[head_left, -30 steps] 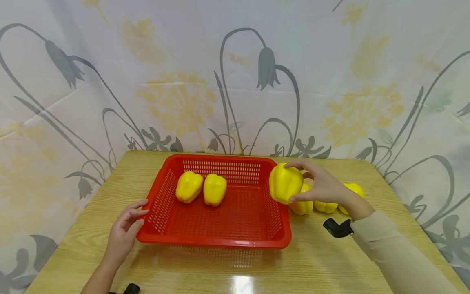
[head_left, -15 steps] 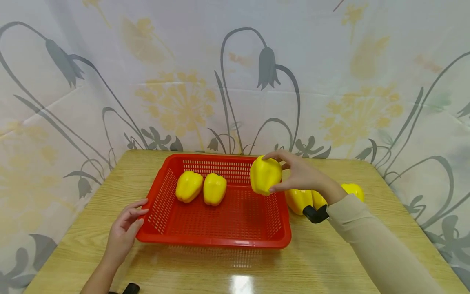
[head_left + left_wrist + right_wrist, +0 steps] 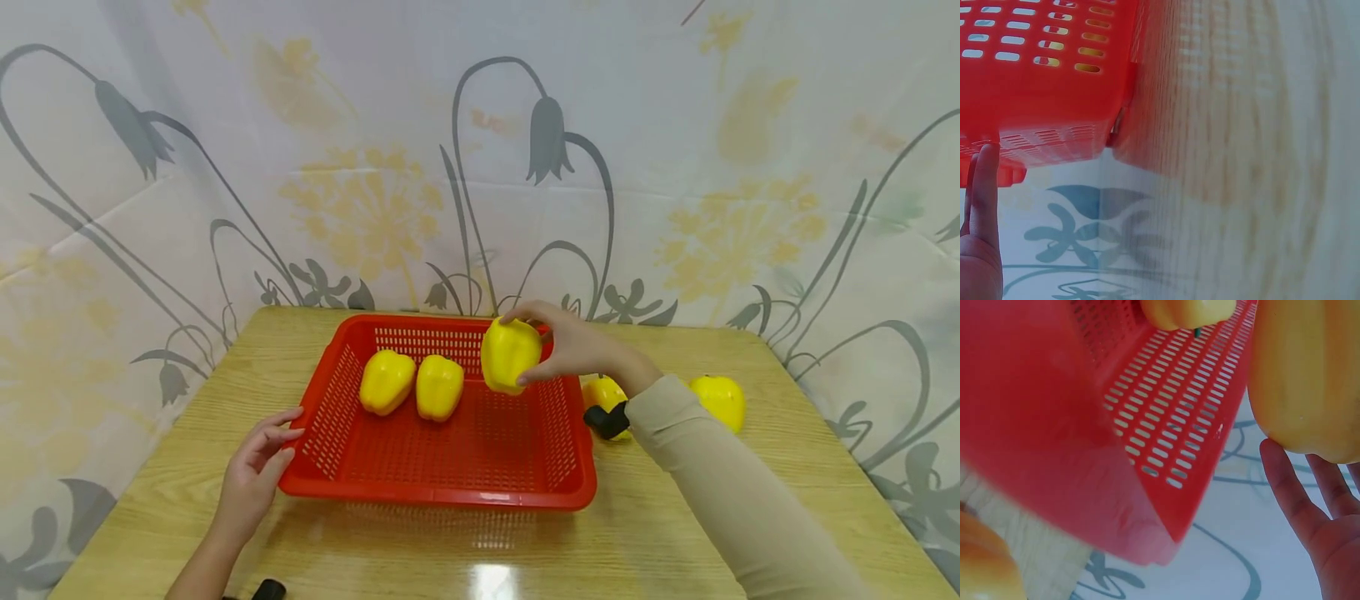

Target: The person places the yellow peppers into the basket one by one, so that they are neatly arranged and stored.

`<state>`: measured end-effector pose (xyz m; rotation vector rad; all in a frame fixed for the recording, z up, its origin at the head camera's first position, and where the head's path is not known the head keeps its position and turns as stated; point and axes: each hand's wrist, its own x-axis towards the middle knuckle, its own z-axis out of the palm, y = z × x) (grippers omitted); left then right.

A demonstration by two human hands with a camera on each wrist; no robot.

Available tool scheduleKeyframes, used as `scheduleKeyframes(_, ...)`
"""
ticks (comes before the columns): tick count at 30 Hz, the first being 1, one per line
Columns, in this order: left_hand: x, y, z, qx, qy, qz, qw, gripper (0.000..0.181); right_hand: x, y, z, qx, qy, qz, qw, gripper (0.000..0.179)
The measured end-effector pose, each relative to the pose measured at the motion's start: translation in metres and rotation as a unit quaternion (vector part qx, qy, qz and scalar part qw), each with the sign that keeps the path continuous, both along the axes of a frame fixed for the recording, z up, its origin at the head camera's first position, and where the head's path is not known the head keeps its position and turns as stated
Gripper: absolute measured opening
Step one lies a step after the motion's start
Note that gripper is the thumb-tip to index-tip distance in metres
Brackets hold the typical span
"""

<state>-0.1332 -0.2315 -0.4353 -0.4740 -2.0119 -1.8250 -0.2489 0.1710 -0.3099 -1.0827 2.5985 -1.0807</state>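
Observation:
A yellow bell pepper [image 3: 510, 357] is held over the right half of a red plastic basket [image 3: 435, 493], pinched between the thumb and fingers of my right hand [image 3: 576, 343]. In the right wrist view, fingertips [image 3: 1277, 464] press against the underside of that pepper [image 3: 1310, 381]. Two more yellow bell peppers, one at left [image 3: 387, 382] and one beside it [image 3: 439, 387], lie in the basket's left half. My left hand [image 3: 251, 479] touches the basket's left rim with its fingertips. Nearly straight fingers [image 3: 985, 194] meet the basket [image 3: 1041, 100] in the left wrist view.
Right of the basket, a yellow pepper [image 3: 603, 392] is partly covered by a black wrist mount [image 3: 606, 421]. Another pepper [image 3: 720, 402] sits farther right, behind my sleeve [image 3: 712, 467]. A patterned cloth [image 3: 495, 167] hangs behind the wooden table [image 3: 397, 567].
My right hand has carried the pepper leftward from beyond the basket's right rim to above its inside. The left hand and the basket have stayed put.

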Motion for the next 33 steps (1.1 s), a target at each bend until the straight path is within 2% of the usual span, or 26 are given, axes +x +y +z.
scheduleKeyframes(6, -0.001, -0.001, -0.001, -0.005, 0.001, 0.003, 1.0, 0.017, -0.011, -0.016, -0.006, -0.005, -0.006, 0.014, 0.9999, 0.068)
scheduleKeyframes(11, -0.001, -0.001, 0.0, 0.0, 0.005, 0.0, 1.0, 0.017, -0.017, -0.027, -0.014, 0.017, -0.018, 0.002, 0.9997, 0.071)
scheduleKeyframes(19, -0.001, -0.001, -0.001, 0.004, 0.003, -0.003, 1.0, 0.017, -0.033, -0.039, -0.035, 0.021, -0.044, 0.0, 0.9988, 0.068)
scheduleKeyframes(24, -0.001, -0.001, -0.001, 0.0, -0.004, -0.003, 1.0, 0.017, -0.036, -0.039, -0.045, 0.029, -0.066, -0.012, 0.9973, 0.069)
scheduleKeyframes(28, -0.001, -0.002, -0.001, -0.006, -0.007, -0.005, 0.9999, 0.017, -0.038, -0.039, -0.053, 0.065, -0.075, -0.023, 0.9948, 0.068)
scheduleKeyframes(33, -0.002, -0.003, -0.002, -0.01, -0.007, -0.011, 0.9999, 0.017, -0.04, -0.043, -0.063, 0.118, -0.066, -0.005, 0.9908, 0.068)
